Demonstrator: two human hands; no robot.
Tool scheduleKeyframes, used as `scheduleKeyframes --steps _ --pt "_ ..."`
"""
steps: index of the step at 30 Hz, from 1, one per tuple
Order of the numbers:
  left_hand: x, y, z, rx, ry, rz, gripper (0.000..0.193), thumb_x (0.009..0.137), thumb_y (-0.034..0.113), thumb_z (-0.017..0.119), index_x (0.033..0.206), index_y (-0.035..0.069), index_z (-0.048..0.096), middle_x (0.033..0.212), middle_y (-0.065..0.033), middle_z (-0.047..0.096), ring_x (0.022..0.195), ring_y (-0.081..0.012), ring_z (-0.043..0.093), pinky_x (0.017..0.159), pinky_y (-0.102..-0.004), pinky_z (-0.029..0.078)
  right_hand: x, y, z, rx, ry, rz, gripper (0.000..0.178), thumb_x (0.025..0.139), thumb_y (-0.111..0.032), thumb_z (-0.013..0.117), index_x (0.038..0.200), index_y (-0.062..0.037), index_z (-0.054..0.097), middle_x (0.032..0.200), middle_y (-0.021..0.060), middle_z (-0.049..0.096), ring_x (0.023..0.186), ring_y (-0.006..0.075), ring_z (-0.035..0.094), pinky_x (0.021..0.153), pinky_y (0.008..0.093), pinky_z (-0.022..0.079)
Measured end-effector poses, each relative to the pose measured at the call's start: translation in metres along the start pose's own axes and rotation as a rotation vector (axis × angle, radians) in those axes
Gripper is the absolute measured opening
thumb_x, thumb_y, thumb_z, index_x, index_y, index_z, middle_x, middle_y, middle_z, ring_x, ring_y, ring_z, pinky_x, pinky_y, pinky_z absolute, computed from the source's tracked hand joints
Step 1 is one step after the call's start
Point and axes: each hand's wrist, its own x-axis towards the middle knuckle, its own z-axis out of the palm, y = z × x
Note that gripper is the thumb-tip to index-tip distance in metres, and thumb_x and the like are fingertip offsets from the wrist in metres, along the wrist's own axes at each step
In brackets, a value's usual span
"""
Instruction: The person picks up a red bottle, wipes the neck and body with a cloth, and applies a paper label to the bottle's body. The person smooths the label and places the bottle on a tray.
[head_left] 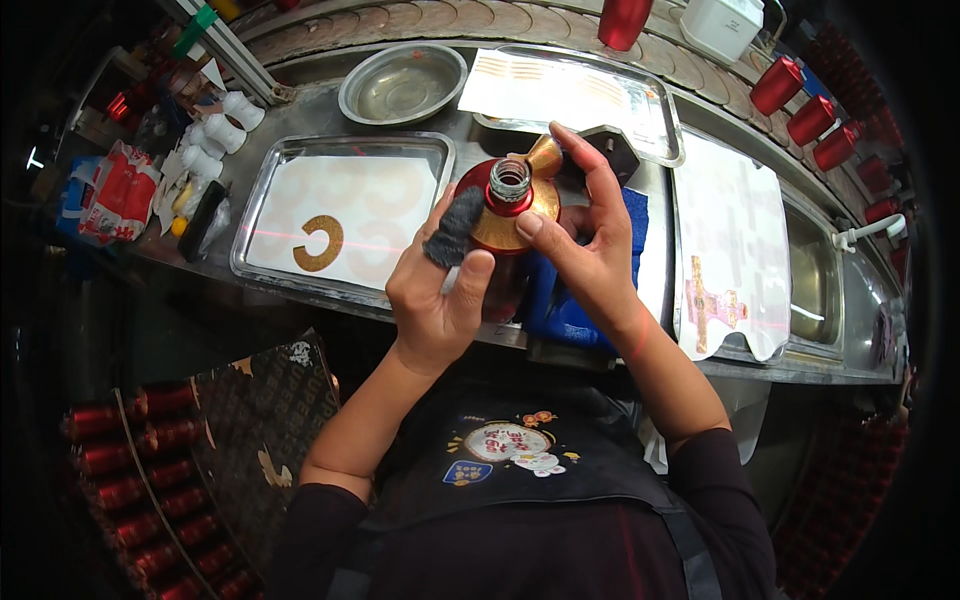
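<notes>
In front of me a red bottle (pixel 482 236) with an uncapped, clear threaded mouth tilts toward me. Around its shoulder lies a curved gold label (pixel 540 201), with one end standing up off the glass at the far right. My left hand (pixel 437 296) grips the bottle's left side; a dark grey pad or cloth (pixel 457 230) covers its fingers. On the right, my right hand (pixel 590 240) has its thumb pressed on the label, with the index finger stretched up beside the raised end. The bottle's lower body is mostly hidden by my hands.
A blue padded block (pixel 575 312) sits behind the bottle. To the left, a metal tray (pixel 245 245) holds a white sheet with one gold C-shaped label (pixel 318 243). Beyond are a metal bowl (pixel 403 85) and another tray (pixel 665 120). Red bottles (pixel 777 86) line the far conveyor; a sink (pixel 815 290) lies right.
</notes>
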Motion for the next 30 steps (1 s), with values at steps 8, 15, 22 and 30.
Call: scheduleKeyframes --steps 8,15,22,30 --pt "0.002 0.025 0.007 0.266 -0.067 0.157 0.041 0.089 0.030 0.074 0.119 0.002 0.072 0.131 -0.0406 0.055 0.107 -0.0472 0.067 0.090 -0.0456 0.055 0.004 0.008 0.005 0.215 0.051 -0.004 0.061 0.091 -0.004 0.068 0.148 0.0003 0.045 0.133 0.0090 0.057 0.078 0.0021 0.060 0.064 0.0156 0.047" --pt "-0.001 0.045 0.007 0.384 -0.140 0.012 0.049 0.081 0.028 0.081 0.125 0.008 0.071 0.142 -0.0409 0.045 0.116 -0.0485 0.062 0.097 -0.0446 0.052 0.020 -0.001 -0.012 0.175 -0.059 0.011 0.050 0.097 -0.001 0.059 0.146 -0.0014 0.052 0.135 0.0046 0.061 0.105 0.0042 0.058 0.084 0.0194 0.047" --pt "0.005 0.023 0.023 -0.018 -0.060 -0.375 0.092 0.066 0.021 0.096 0.138 -0.003 0.043 0.133 -0.0244 0.059 0.122 -0.0316 0.062 0.102 -0.0398 0.050 0.023 0.012 -0.013 0.112 -0.094 -0.131 0.056 0.093 -0.004 0.071 0.145 -0.0008 0.051 0.147 0.0099 0.054 0.117 0.0125 0.062 0.095 0.0265 0.054" --pt "0.044 0.006 -0.005 -0.585 -0.363 -0.463 0.103 0.055 0.011 0.100 0.141 0.003 0.043 0.138 -0.0133 0.057 0.129 -0.0249 0.056 0.110 -0.0371 0.045 0.021 0.015 -0.016 0.211 -0.104 -0.124 0.058 0.092 -0.002 0.072 0.146 0.0011 0.050 0.150 0.0119 0.051 0.125 0.0138 0.057 0.098 0.0270 0.053"
